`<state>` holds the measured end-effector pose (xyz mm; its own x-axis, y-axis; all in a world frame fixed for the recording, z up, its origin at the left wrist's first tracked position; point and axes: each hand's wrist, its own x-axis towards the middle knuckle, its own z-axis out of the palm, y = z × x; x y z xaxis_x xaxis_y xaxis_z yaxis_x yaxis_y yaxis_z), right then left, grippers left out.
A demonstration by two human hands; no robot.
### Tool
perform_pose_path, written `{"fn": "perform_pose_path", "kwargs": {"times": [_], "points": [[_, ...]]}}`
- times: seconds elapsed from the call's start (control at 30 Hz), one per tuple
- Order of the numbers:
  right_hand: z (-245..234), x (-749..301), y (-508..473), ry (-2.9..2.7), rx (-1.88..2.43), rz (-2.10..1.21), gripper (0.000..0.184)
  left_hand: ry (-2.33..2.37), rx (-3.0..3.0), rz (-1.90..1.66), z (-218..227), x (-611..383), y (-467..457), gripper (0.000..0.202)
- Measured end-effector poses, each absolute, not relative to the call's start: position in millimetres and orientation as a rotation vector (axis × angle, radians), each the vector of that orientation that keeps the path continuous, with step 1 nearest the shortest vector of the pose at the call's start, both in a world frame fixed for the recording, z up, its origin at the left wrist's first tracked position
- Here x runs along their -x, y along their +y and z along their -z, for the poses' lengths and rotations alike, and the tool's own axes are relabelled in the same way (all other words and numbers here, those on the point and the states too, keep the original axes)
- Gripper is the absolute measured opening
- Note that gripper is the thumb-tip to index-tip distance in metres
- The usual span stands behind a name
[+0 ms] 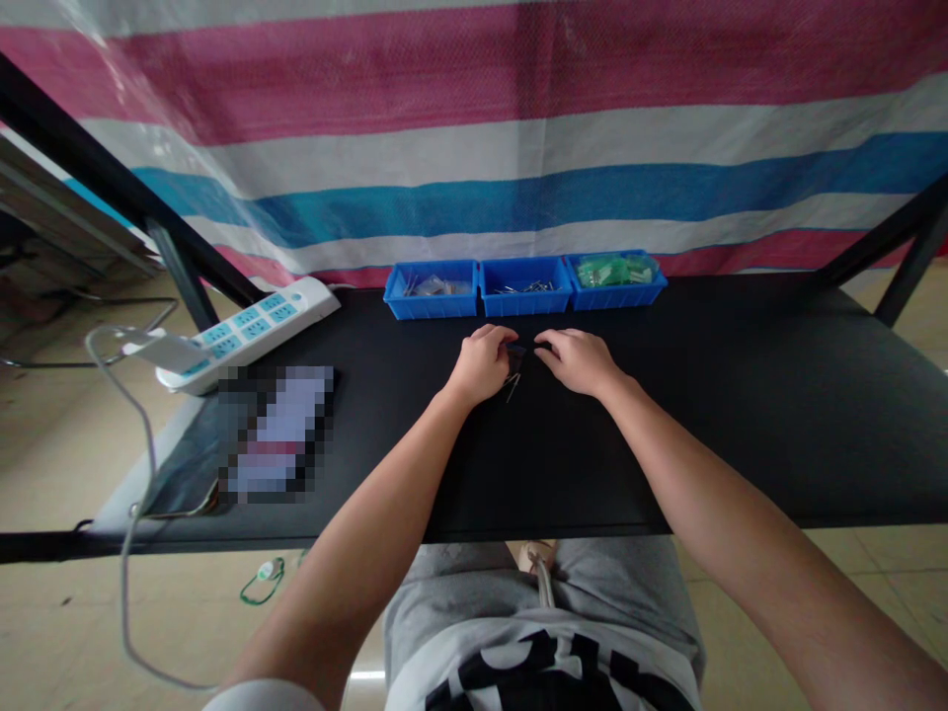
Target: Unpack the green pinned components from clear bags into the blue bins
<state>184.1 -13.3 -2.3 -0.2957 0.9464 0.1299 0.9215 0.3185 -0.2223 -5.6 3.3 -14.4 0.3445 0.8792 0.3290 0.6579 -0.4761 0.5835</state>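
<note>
Resting hands (483,365) on table (730,415), rm R

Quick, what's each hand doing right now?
Left hand: curled, fingertips at a small dark part with metal pins; grip cannot be told.
Right hand: curled, fingertips against the same part; grip cannot be told.

The left hand (481,365) and right hand (580,361) are bare, as are the left forearm (370,504) and right forearm (711,523). A white shirt (511,637) carries large black print across its front, and a white sleeve (263,696) shows at the lower edge of the view. Below the shirt are soft grey bottoms (451,583) with a pale drawstring (546,581).
</note>
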Motion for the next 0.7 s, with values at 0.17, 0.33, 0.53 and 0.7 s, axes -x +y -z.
{"fn": "perform_pose_path", "kwargs": {"times": [0.17, 0.33, 0.53, 0.7], "points": [[2.5, -185.5, -12.9, -2.33, 1.689, -0.186, 0.032, 1.26, -2.209, -1.023, 18.2, 6.6, 5.2, 0.045], [3.7, -188.7, -13.8, -2.239, 1.546, -0.256, 0.032, 1.348, -2.196, -1.01, 6.8, 16.1, 5.0, 0.034], [5.5, -186.8, -15.9, -2.304, 1.139, -0.28, 0.033, 1.33, -2.363, -0.216, -8.2, 35.0, 2.0, 0.113], [3.5, -180.9, -20.0, -2.367, 1.075, -0.299, 0.036, 1.347, -2.454, 0.035, -2.9, 30.8, -4.4, 0.119]]}}
